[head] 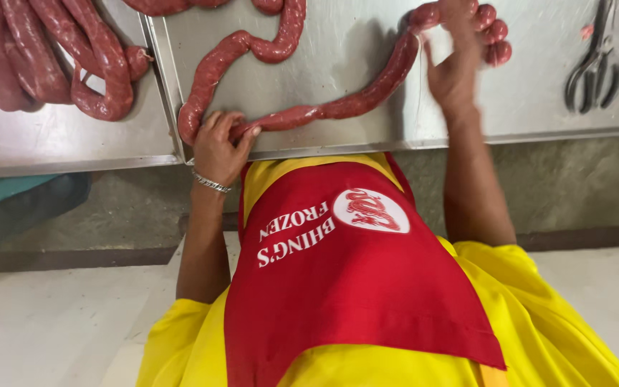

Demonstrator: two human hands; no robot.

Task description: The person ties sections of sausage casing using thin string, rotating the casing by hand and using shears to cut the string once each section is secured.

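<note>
A long red-brown sausage rope (367,97) lies in loops on a steel table (524,107). My left hand (216,147), with a silver bracelet at the wrist, pinches the rope near the table's front edge. Further along, my right hand (463,61) holds the same rope, its fingers curled around the raised part. The stretch between my hands lies straight on the steel. A thin string hangs near my right hand. Below the table edge I see my red apron (352,287) over a yellow shirt.
A pile of filled sausage coils (51,57) rests on a second steel surface at the left, across a seam (165,79). Metal scissors (596,64) lie at the table's far right. A pale tiled floor (44,322) shows below.
</note>
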